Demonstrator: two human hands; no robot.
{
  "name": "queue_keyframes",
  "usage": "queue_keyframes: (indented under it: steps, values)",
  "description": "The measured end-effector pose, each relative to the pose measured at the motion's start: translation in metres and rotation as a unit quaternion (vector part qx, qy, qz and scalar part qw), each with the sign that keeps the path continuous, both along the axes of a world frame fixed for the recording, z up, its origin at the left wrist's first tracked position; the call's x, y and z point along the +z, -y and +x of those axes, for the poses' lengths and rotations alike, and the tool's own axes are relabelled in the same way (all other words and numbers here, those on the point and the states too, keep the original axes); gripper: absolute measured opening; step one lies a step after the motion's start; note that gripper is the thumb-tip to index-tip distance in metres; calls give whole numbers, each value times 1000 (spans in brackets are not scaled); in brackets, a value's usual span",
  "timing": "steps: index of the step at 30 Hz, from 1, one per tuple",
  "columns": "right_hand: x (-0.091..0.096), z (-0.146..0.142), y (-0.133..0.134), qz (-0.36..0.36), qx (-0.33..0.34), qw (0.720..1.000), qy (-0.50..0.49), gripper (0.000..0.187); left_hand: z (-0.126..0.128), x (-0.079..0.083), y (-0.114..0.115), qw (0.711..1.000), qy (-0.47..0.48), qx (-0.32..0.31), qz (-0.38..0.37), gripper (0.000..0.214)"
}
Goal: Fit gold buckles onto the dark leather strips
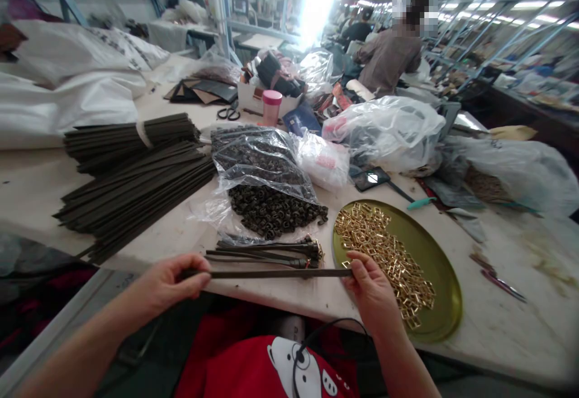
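Observation:
I hold a thin dark strap (271, 274) level between both hands at the near table edge. My left hand (169, 280) pinches its left end, fingers closed. My right hand (368, 283) pinches its right end, just over the rim of a round gold tray (441, 265) heaped with small gold buckles (389, 253). Just beyond the strap lies a small pile of finished straps (266, 250) with loops and buckles on their ends. Behind them, dark loops (271, 208) spill from an open plastic bag (257, 160).
Bundles of long dark strips (131, 175) cover the table's left. White sacks (67, 90) lie behind them. Plastic bags (389, 126), a pink-lidded cup (271, 105), scissors (229, 112) and a teal tool (420, 203) sit further back. A person in brown (389, 57) works beyond.

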State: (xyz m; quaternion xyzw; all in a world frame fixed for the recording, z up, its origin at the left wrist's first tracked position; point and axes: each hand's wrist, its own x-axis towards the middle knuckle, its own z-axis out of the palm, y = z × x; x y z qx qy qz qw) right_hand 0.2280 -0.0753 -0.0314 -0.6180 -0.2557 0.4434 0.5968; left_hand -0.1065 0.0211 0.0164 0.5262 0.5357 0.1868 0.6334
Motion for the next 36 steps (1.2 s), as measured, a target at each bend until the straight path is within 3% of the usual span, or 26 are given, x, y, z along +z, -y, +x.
queue_keyframes:
  steps: [2,4,6,8,11,13,14,17,19,23,29,36]
  values:
    - [3,-14,6,-20,120,992,37,25,-1,15,-9,977,88,184,57,10]
    - [7,-34,11,-43,268,958,89,16,8,29,-18,936,188,288,81,10]
    - [11,-51,12,-39,390,905,167,10,23,38,-24,917,245,300,91,10]
    - [14,-56,5,-18,434,868,239,9,41,41,-27,917,262,275,124,12]
    - [13,-36,-22,6,332,875,351,16,71,35,-25,944,231,185,148,13]
    - [8,-12,-48,7,250,854,456,21,91,26,-19,972,182,105,102,14]
    - [5,-1,-61,-10,221,823,523,21,101,20,-15,981,171,65,71,14]
    - [-9,22,-92,-103,216,681,692,20,123,6,-4,985,164,6,-45,11]
    - [-18,28,-105,-130,224,642,722,19,131,0,1,980,171,3,-106,11]
    - [-29,31,-116,-144,237,628,727,18,138,-4,1,973,173,15,-152,14]
    - [-28,37,-126,-153,261,612,731,15,146,-7,-2,967,192,2,-166,18]
    - [-28,37,-122,-146,267,613,729,9,143,-9,5,961,208,13,-180,16]
